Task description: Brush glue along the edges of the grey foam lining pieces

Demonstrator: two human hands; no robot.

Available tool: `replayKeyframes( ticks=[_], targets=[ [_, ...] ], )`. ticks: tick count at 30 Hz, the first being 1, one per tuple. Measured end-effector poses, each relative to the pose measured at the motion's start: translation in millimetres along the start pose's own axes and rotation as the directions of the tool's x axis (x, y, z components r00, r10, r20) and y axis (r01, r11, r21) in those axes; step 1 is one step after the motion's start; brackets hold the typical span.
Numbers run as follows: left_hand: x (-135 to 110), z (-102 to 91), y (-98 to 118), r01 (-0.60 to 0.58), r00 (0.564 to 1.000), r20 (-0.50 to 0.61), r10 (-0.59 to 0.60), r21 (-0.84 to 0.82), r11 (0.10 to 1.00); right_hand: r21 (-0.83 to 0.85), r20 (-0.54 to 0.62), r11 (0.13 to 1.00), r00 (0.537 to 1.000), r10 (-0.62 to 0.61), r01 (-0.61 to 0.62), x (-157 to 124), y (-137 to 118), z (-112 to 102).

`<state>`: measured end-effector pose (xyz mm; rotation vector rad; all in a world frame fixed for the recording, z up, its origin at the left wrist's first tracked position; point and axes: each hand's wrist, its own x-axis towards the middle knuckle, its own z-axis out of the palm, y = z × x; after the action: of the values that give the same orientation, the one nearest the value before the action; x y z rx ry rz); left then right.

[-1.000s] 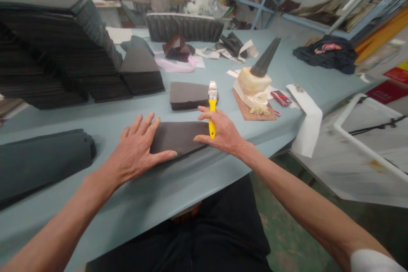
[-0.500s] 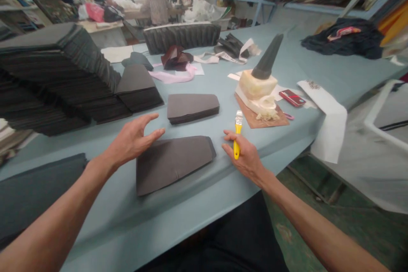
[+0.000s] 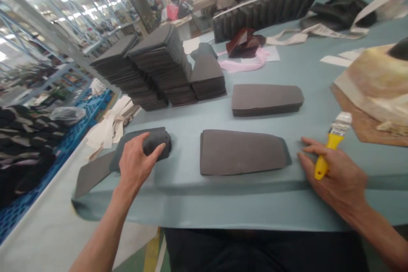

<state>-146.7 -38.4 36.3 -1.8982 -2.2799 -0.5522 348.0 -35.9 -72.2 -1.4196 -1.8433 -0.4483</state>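
My left hand point(image 3: 137, 159) is over a small stack of dark grey-green fabric pieces point(image 3: 156, 138) at the left of the table. Its thumb and fingers are apart around the stack's near side; whether they touch it I cannot tell. Between my hands lies a flat grey-brown panel point(image 3: 242, 153), a darker piece showing under its narrow right end. Just right of that end, my right hand point(image 3: 341, 176) holds a paintbrush point(image 3: 331, 144) with a yellow handle, bristles pointing up and away. A thicker stack of similar panels point(image 3: 266, 97) sits behind the flat one.
Tall stacks of dark pieces point(image 3: 162, 63) stand at the back left. A yellowish block point(image 3: 379, 72) rests on a brown board point(image 3: 353, 121) at the right. Pink ribbon point(image 3: 245, 63) and dark red scrap point(image 3: 244, 42) lie behind. Blue pallets point(image 3: 92, 112) stand beyond the left edge.
The view has swung left. My left hand has gone from beside the flat panel to the dark stack at the left. My right hand still holds the paintbrush.
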Motion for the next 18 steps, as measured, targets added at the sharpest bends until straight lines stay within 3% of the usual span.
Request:
replayKeyframes(
  ticks=[4,10,18],
  targets=[
    [-7,4.4,-35,0.009,1.0,0.014,-0.009,0.023,1.0,-0.002,0.065,0.996,0.993,0.094,-0.094,-1,0,-1],
    [-8,18.1,-46,-0.037,0.998,-0.047,0.034,-0.071,0.997,0.034,0.176,0.966,0.953,0.245,-0.255,1,-9,-6],
    [-12,11.5,-39,-0.039,0.986,-0.167,-0.004,-0.252,0.967,-0.079,-0.061,0.994,0.995,0.076,-0.081,26,-9,-19]
  ],
)
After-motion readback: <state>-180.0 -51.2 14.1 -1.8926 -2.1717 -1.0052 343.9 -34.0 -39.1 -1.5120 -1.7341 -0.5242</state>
